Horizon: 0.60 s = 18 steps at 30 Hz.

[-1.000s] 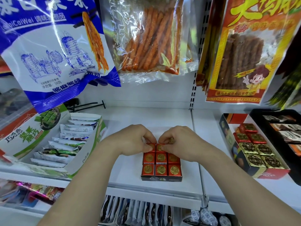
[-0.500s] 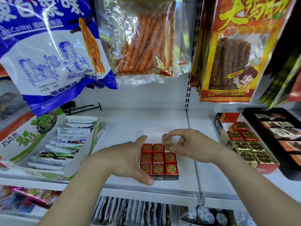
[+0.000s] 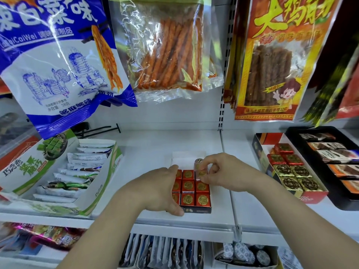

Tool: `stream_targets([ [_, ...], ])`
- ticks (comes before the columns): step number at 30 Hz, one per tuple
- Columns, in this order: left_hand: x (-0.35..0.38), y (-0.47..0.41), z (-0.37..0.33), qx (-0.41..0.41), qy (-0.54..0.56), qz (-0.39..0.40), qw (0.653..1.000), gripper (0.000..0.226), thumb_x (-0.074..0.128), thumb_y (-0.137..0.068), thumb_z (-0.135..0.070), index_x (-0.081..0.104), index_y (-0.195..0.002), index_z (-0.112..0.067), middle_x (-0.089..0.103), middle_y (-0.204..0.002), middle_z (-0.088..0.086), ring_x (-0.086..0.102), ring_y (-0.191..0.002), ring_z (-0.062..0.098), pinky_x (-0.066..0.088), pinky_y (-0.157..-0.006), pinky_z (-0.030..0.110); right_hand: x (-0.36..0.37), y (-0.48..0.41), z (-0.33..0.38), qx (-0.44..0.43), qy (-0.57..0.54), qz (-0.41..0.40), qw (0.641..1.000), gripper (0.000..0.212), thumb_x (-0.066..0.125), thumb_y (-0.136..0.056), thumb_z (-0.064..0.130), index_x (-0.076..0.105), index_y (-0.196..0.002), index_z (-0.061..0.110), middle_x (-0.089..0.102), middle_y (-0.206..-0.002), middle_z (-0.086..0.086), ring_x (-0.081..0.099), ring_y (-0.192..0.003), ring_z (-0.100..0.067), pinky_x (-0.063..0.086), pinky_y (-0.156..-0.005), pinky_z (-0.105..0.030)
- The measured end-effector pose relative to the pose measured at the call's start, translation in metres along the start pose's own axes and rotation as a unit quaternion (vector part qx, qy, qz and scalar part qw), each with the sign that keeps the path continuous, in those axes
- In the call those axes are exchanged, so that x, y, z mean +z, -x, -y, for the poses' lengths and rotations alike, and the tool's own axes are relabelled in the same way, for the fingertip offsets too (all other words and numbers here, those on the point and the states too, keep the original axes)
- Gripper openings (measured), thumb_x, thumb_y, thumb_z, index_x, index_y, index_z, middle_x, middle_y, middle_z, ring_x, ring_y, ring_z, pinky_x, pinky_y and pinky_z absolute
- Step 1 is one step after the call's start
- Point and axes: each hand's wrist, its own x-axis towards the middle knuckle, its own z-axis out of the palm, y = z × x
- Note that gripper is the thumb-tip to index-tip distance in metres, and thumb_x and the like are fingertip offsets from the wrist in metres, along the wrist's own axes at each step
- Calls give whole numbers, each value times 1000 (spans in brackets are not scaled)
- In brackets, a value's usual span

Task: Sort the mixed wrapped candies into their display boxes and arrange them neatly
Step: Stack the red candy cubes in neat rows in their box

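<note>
Steadies the small dark cardboard display box [image 3: 196, 210] with the left hand [image 3: 161, 189] — fingers laid straight along the box's left side, thumb pressed at the front corner, gripping nothing. Pinches with the right hand [image 3: 223, 175], between thumb and fingertips, one square red-foil candy with a gold medallion [image 3: 201, 171], tilted up at the back-right corner of the matching red-foil candies [image 3: 188, 186] lying flat in rows of three. Shows a further candy with a dark top [image 3: 199, 161] just behind the pinched one, near the white back flap [image 3: 186, 156]; cannot tell whether loose or seated.

Reads as the seating step: squaring off the back of this box, with the sorting probably far from finished. Leaves on the right, well apart, a red cardboard display box [image 3: 310, 199] with red-foil and gold-foil squares together in it.

Calls next for laying the pinched candy flat, medallion up, snug against the neighbour in front and the right wall, then releasing without nudging the row. Calls too for keeping the left hand braced — enough to stop the light box sliding on the white shelf [image 3: 194, 140]. Risks, most likely, one corner riding up on the candy beside it.
</note>
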Motion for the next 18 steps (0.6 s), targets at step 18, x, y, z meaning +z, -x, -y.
stream_targets([
  [18,-1,-3,-2,18,24,4,1000,102,83,-66,-47,21,-145,-27,51,-125,-6,52,-111,15,47,-97,37,1,-12,-6,21,69,33,997,63,14,-83,75,55,-119,42,52,-110,7,36,-116,-11,34,-99,-32],
])
